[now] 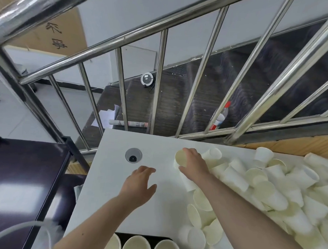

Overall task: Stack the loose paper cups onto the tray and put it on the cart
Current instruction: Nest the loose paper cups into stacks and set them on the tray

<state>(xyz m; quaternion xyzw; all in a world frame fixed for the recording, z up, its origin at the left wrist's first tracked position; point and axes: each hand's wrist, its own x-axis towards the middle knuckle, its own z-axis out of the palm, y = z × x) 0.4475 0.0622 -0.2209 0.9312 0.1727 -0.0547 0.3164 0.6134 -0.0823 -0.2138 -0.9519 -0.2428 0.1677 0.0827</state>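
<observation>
A large heap of loose white paper cups (pixel 273 187) covers the right side of the white table (pixel 109 193). My right hand (pixel 193 161) grips one cup (pixel 181 158) at the heap's left edge, its open mouth facing up and left. My left hand (pixel 141 183) hovers open over bare tabletop just left of it, holding nothing. At the bottom edge a dark tray (pixel 145 235) carries upright cups (pixel 136 245) side by side, only partly in view.
A round cable grommet (pixel 133 155) is set in the table near my left hand. A steel railing (pixel 159 81) runs behind the table, with a dark stairwell below. A dark cart surface (pixel 21 184) stands to the left.
</observation>
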